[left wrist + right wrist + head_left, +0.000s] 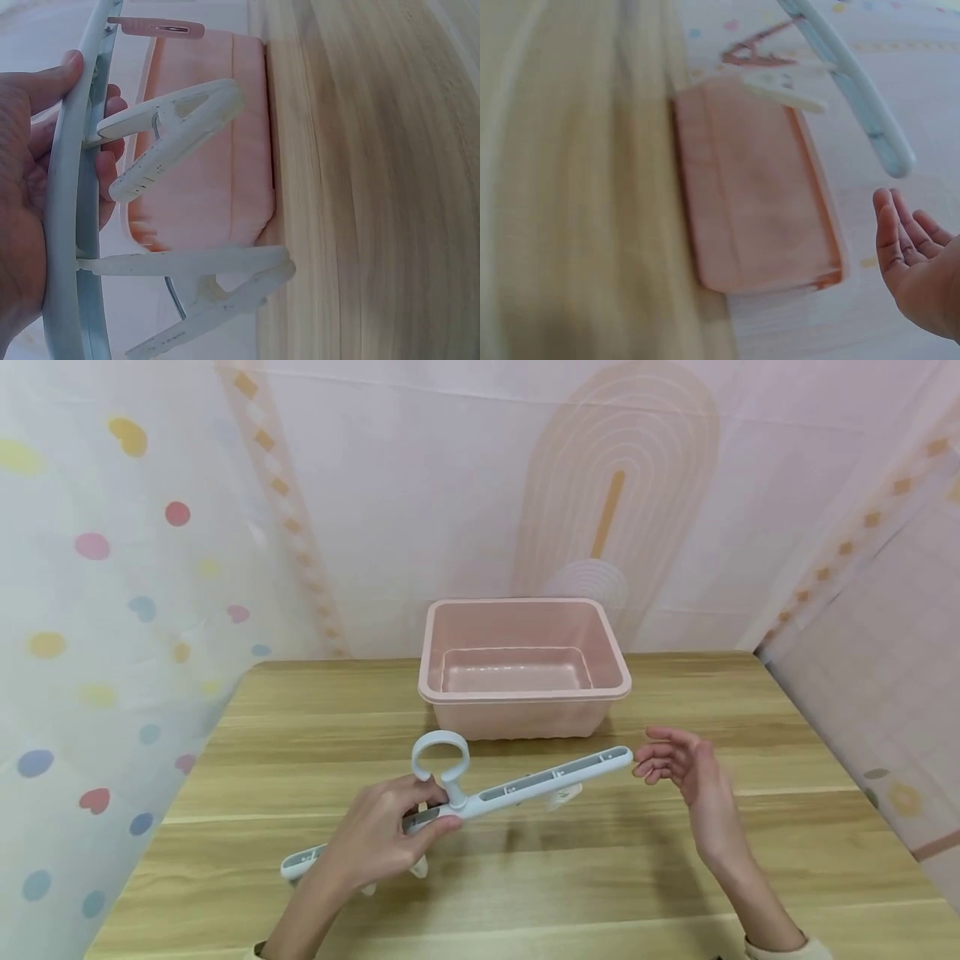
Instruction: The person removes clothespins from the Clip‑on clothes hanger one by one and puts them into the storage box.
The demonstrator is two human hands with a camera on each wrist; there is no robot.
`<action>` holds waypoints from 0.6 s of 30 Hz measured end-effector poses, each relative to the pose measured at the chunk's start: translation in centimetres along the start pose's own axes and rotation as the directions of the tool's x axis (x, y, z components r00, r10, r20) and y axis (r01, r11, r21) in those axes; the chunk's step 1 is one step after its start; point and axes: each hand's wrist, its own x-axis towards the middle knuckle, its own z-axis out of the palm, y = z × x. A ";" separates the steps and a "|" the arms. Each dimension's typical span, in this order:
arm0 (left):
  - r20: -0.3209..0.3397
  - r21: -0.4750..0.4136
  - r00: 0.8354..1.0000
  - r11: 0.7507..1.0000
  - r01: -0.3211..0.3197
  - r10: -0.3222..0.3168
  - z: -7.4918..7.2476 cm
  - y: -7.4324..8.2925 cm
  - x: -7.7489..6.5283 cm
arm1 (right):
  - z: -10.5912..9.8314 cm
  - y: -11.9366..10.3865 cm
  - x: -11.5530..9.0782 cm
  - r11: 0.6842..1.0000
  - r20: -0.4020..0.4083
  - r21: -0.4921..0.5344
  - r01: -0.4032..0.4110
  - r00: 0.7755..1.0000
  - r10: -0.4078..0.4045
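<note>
My left hand (386, 831) grips a pale blue clip hanger (555, 779) by its bar, close to the base of the round hook (441, 739). The bar is held over the table, its right end tilted up. White clothes pegs (180, 135) hang beneath it in the left wrist view, along with a pink peg (161, 28). Just past the bar's right end is my right hand (693, 785), its fingers loosely bent and holding nothing. In the right wrist view the fingertips (883, 196) are a small gap from the bar's tip.
A pink plastic basin (525, 718) stands at the back of the wooden table (247, 760), behind the hanger, with nothing seen inside. Patterned cloth (390, 510) covers the wall at the back and sides.
</note>
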 end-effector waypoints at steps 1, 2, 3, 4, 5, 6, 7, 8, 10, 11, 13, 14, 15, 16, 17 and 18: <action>-0.001 -0.003 1.000 1.000 0.000 0.000 0.0 0.1 0.1 | 0.1 0.3 -0.4 1.000 0.019 0.022 0.017 1.000 -0.017; -0.003 -0.004 1.000 1.000 -0.001 0.001 0.1 0.1 0.1 | 0.2 0.6 -0.8 0.999 0.036 0.039 0.024 0.999 -0.025; -0.004 -0.006 1.000 1.000 -0.002 0.002 0.1 0.2 0.2 | 0.4 0.9 -1.2 0.998 0.052 0.051 0.027 0.998 -0.030; -0.005 -0.007 1.000 1.000 -0.001 0.001 0.1 0.2 0.2 | 0.6 1.2 -1.4 0.997 0.078 0.068 0.032 0.996 -0.038; -0.007 -0.007 1.000 1.000 -0.001 0.001 0.1 0.2 0.2 | 0.8 1.5 -1.7 0.996 0.115 0.082 0.039 0.992 -0.049; -0.008 -0.007 1.000 1.000 -0.001 0.001 0.2 0.2 0.2 | 1.0 1.7 -2.0 0.995 0.152 0.088 0.047 0.987 -0.060; -0.009 -0.006 1.000 1.000 -0.001 0.001 0.2 0.2 0.3 | 1.3 1.9 -2.2 0.995 0.189 0.086 0.047 0.980 -0.063; -0.010 -0.005 1.000 1.000 -0.002 0.002 0.2 0.3 0.3 | 1.5 2.1 -2.4 0.995 0.223 0.080 0.054 0.972 -0.071; -0.011 -0.004 1.000 1.000 -0.005 0.005 0.3 0.3 0.3 | 1.9 2.4 -2.8 0.996 0.303 0.058 0.069 0.949 -0.083; -0.013 -0.002 1.000 1.000 -0.008 0.008 0.3 0.3 0.4 | 2.1 2.5 -2.9 0.997 0.335 0.035 0.070 0.939 -0.078; -0.014 0.001 1.000 1.000 -0.013 0.013 0.3 0.4 0.4 | 2.4 2.5 -3.2 0.998 0.378 0.001 0.056 0.924 -0.052; -0.014 0.000 1.000 1.000 -0.014 0.014 0.4 0.4 0.5 | 2.5 2.5 -3.3 0.999 0.395 -0.007 0.049 0.918 -0.042; -0.014 -0.002 1.000 1.000 -0.016 0.016 0.4 0.4 0.5 | 2.6 2.5 -3.4 0.999 0.403 -0.018 0.031 0.915 -0.021; -0.015 -0.004 1.000 1.000 -0.016 0.015 0.4 0.4 0.5 | 2.7 2.5 -3.4 1.000 0.406 -0.020 0.009 0.914 -0.001; -0.016 -0.009 1.000 1.000 -0.016 0.016 0.4 0.4 0.5 | 2.9 2.5 -3.5 1.000 0.400 -0.024 -0.020 0.916 0.027; -0.018 -0.014 1.000 1.000 -0.018 0.018 0.4 0.3 0.5 | 2.9 2.5 -3.5 0.998 0.392 -0.031 -0.047 0.918 0.056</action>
